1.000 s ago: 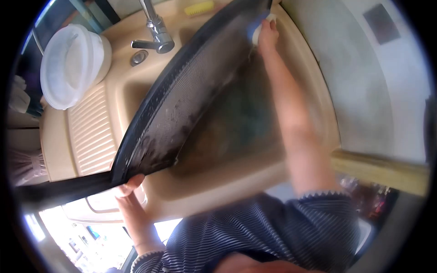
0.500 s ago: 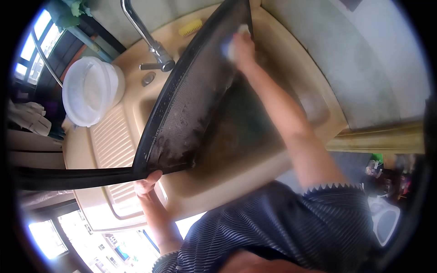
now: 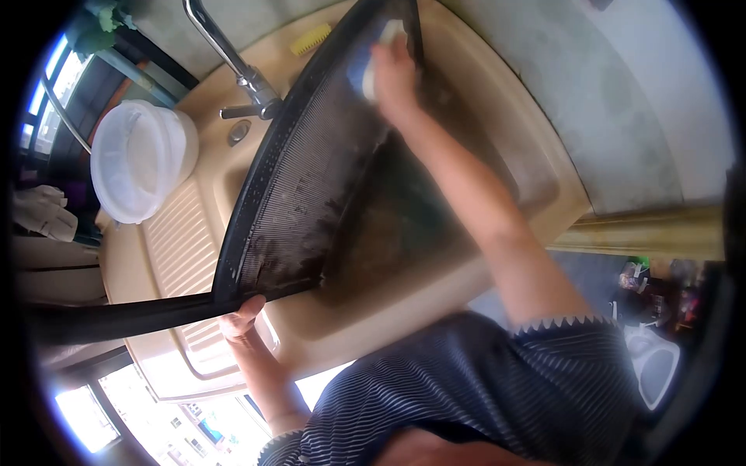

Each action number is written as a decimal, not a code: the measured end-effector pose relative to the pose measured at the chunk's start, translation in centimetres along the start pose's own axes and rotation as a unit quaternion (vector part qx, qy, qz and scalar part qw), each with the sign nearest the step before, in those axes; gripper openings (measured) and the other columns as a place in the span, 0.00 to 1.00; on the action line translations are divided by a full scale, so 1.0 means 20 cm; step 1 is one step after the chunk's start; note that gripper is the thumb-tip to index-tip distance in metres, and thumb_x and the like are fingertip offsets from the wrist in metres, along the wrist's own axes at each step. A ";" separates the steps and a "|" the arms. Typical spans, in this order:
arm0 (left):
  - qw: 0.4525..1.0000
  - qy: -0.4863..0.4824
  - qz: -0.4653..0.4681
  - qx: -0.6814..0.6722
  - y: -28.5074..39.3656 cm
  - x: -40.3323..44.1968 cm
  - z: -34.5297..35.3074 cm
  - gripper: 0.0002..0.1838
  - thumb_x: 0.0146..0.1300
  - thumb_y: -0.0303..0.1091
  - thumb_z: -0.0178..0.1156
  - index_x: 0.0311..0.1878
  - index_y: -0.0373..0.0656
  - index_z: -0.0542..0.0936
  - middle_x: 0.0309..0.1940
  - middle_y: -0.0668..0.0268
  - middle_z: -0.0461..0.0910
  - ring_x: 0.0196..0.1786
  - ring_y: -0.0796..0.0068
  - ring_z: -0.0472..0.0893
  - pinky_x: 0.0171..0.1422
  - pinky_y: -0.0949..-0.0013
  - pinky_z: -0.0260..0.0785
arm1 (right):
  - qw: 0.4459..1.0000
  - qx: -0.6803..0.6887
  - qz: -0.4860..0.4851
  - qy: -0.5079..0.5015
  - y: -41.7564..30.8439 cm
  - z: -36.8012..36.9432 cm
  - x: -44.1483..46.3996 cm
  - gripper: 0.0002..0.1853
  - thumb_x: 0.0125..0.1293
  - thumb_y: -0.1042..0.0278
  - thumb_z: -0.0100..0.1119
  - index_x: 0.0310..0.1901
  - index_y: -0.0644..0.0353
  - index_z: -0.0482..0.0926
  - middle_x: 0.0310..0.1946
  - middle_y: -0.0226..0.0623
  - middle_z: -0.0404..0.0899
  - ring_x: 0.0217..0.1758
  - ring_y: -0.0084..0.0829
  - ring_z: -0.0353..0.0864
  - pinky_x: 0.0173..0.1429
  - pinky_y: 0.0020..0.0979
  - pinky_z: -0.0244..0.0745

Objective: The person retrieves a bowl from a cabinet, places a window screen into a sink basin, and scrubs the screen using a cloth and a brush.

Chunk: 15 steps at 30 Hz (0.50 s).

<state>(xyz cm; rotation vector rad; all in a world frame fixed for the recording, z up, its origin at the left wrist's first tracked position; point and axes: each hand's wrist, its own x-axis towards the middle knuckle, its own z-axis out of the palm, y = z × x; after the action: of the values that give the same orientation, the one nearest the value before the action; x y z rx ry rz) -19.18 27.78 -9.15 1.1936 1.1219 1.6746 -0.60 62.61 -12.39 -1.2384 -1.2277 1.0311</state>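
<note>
A black-framed mesh panel [image 3: 291, 210] leans at a slant in the beige sink [image 3: 373, 314], its mesh wet and partly dark. My left hand [image 3: 242, 317] is closed on the frame's lower corner, with the thumb showing and the other fingers partly hidden. Near the panel's upper end, my right hand [image 3: 395, 78] presses a blue and white scrubber [image 3: 362, 76] against the mesh. Blur and the fingers hide the scrubber's exact kind. Greenish, murky water [image 3: 412, 210] shows in the basin below the panel.
A chrome faucet [image 3: 249, 81] stands close to the panel's left side. Behind it lies a yellow brush [image 3: 311, 39] on the sink rim. A translucent plastic tub [image 3: 132, 163] sits on the left ledge above the ribbed drainboard [image 3: 183, 245]. A wall [image 3: 575, 93] borders the right side.
My right hand and the scrubber have moved slightly up and left along the mesh. The whole view has shifted a little, and my left hand keeps its hold on the corner.
</note>
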 end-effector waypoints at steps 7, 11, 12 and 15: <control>1.000 -0.003 -0.008 0.001 -0.04 -0.05 -0.03 0.34 0.40 0.22 0.61 0.56 0.30 0.66 0.51 0.58 0.71 0.54 0.63 0.69 0.61 0.63 0.59 | 0.905 -0.408 0.086 -0.082 0.59 -0.31 -0.04 0.38 0.55 0.46 0.43 0.66 0.51 0.49 0.46 0.52 0.74 0.48 0.48 0.74 0.53 0.37 0.66; 0.999 0.015 -0.032 -0.013 -0.01 -0.01 -0.01 0.33 0.38 0.19 0.58 0.55 0.31 0.67 0.49 0.59 0.72 0.53 0.64 0.70 0.61 0.65 0.59 | 0.957 -0.274 0.040 -0.092 0.83 -0.51 0.02 0.28 0.60 0.55 0.45 0.60 0.59 0.58 0.48 0.48 0.69 0.46 0.43 0.73 0.48 0.39 0.69; 0.998 0.014 -0.050 -0.026 0.00 -0.01 -0.01 0.34 0.37 0.18 0.58 0.55 0.30 0.67 0.49 0.59 0.72 0.53 0.64 0.70 0.60 0.65 0.59 | 0.970 -0.155 0.171 -0.071 0.85 -0.50 0.03 0.26 0.59 0.58 0.48 0.58 0.56 0.62 0.41 0.44 0.73 0.40 0.39 0.74 0.43 0.35 0.70; 0.998 0.017 -0.053 -0.028 -0.01 -0.02 -0.02 0.35 0.37 0.18 0.59 0.56 0.30 0.67 0.50 0.58 0.71 0.53 0.64 0.70 0.61 0.65 0.58 | 0.888 0.268 0.374 -0.014 0.62 -0.31 0.04 0.18 0.57 0.59 0.53 0.48 0.54 0.69 0.32 0.39 0.75 0.32 0.32 0.76 0.33 0.33 0.73</control>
<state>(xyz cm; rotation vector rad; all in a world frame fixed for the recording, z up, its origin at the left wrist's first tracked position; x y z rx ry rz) -19.44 27.29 -9.48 1.0571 1.1318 1.6406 6.50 63.76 -24.15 -1.2541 -0.3828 1.8030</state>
